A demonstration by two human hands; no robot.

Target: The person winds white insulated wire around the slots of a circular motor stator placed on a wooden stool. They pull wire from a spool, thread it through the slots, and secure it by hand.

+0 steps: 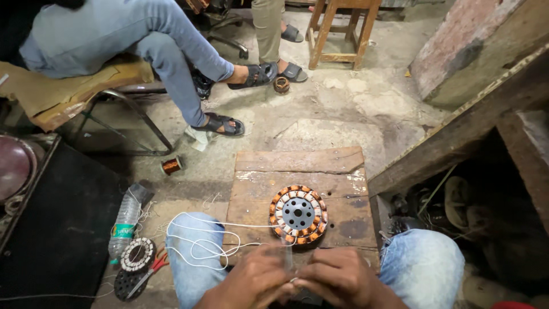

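A round motor stator (298, 214) with copper windings around a grey hub lies on a low wooden stool (297, 171) between my knees. My left hand (255, 280) and my right hand (338, 277) meet at the stool's near edge, fingers pinched together on a white cord (197, 246). The cord runs from my fingers up to the stator and loops loosely over my left knee. A thin grey tool or strip stands between my hands; what it is cannot be made out.
On the floor to the left lie a plastic water bottle (124, 222), another stator (136, 254), red-handled scissors (150, 269) and a copper wire spool (171, 166). A person in grey sits on a chair (68, 91) at the back left. A wooden stool (341, 28) stands behind.
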